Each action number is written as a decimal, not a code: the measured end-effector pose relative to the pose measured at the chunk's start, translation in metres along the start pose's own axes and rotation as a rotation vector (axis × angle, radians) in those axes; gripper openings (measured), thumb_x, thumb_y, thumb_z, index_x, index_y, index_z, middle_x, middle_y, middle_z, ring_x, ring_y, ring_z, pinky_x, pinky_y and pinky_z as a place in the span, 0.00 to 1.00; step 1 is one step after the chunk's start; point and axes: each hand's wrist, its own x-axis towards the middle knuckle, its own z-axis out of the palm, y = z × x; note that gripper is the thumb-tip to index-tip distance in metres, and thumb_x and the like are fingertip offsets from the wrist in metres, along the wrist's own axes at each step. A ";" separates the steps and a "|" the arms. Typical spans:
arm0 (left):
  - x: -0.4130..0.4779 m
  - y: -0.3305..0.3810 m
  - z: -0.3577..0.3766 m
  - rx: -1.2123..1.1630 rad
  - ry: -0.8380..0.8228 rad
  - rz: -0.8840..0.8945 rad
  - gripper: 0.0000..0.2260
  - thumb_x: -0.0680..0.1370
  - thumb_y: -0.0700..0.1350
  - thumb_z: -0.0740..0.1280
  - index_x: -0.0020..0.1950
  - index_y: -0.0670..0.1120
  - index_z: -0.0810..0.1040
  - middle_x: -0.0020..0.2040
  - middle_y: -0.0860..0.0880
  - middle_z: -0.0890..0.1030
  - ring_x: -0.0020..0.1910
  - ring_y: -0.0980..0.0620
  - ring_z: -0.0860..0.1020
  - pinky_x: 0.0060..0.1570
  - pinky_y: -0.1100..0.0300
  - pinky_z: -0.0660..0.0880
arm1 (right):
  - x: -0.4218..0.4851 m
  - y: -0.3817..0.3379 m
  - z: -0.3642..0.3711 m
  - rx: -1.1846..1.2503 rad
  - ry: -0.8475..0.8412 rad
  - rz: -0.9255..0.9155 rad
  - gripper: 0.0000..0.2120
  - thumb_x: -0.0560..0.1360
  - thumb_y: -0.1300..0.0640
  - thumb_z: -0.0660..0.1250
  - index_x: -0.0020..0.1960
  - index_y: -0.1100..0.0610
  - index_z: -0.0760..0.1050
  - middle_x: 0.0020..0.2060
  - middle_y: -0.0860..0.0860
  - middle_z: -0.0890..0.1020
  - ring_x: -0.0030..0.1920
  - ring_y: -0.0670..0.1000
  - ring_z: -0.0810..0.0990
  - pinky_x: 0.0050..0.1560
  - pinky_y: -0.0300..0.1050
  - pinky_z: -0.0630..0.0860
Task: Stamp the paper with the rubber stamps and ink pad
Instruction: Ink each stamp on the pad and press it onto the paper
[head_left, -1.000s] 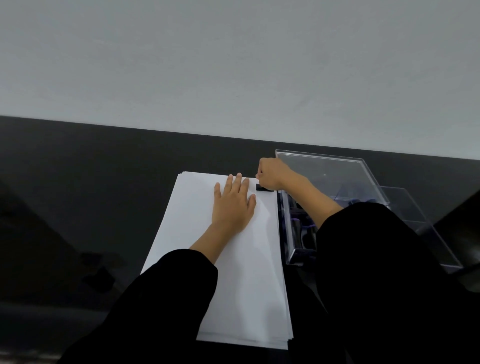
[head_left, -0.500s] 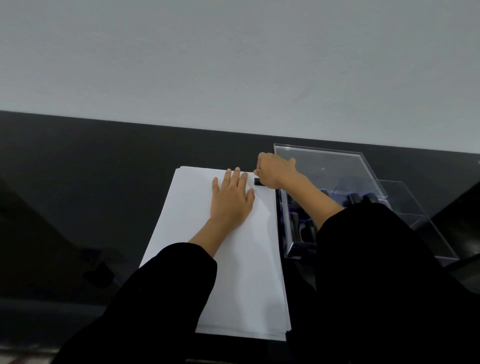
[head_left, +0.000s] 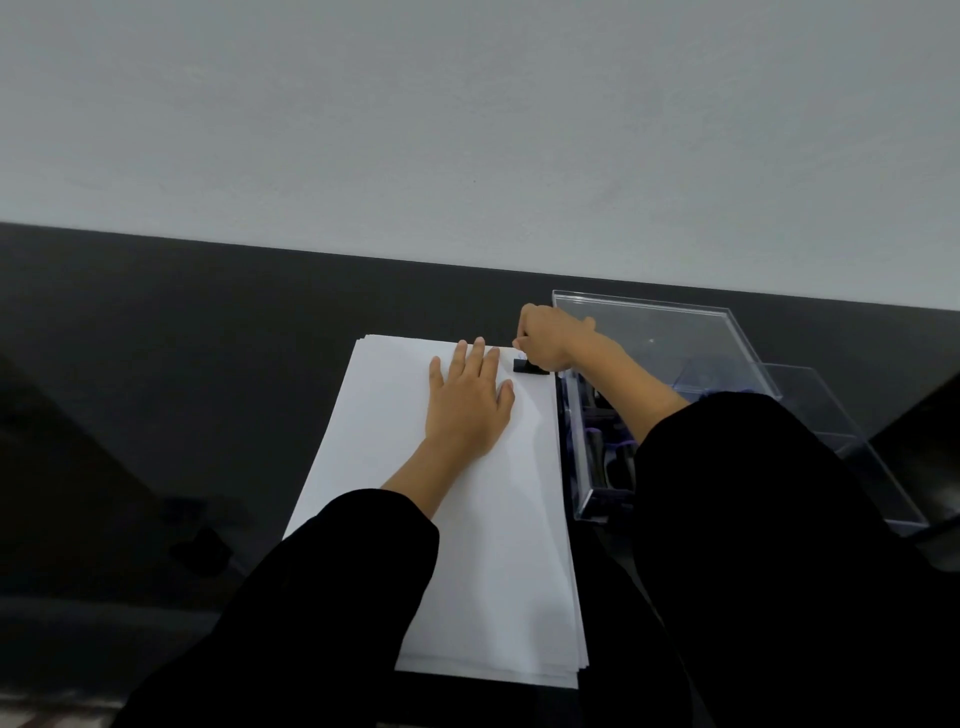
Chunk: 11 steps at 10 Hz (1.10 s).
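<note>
One black rubber stamp (head_left: 529, 367) stands at the far right corner of the paper stack (head_left: 493, 545), directly under the right hand (head_left: 550, 338), which is clenched around its top. The left hand (head_left: 467, 405) lies flat on the paper, just left of the stamp.

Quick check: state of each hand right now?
Left hand: open, flat on the paper.
Right hand: closed, gripping the black stamp.
</note>
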 end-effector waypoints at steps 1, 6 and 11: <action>0.000 0.000 0.000 0.002 0.001 0.001 0.24 0.82 0.53 0.47 0.77 0.47 0.50 0.78 0.48 0.50 0.77 0.48 0.47 0.74 0.47 0.44 | -0.002 0.000 0.003 0.007 0.025 -0.003 0.12 0.81 0.57 0.56 0.62 0.61 0.67 0.60 0.56 0.74 0.60 0.56 0.73 0.67 0.60 0.58; 0.000 0.000 0.001 0.015 0.002 -0.001 0.24 0.82 0.54 0.46 0.77 0.47 0.50 0.78 0.48 0.50 0.77 0.48 0.47 0.74 0.47 0.45 | -0.011 -0.001 0.010 -0.014 0.089 -0.024 0.11 0.81 0.57 0.56 0.61 0.60 0.66 0.61 0.56 0.71 0.58 0.56 0.74 0.67 0.60 0.59; -0.004 0.000 -0.002 -0.045 0.089 -0.020 0.23 0.82 0.53 0.50 0.75 0.47 0.58 0.76 0.45 0.57 0.75 0.48 0.55 0.74 0.51 0.49 | -0.009 0.002 0.007 0.024 0.078 -0.008 0.10 0.81 0.56 0.56 0.60 0.59 0.67 0.60 0.56 0.73 0.59 0.56 0.73 0.67 0.61 0.58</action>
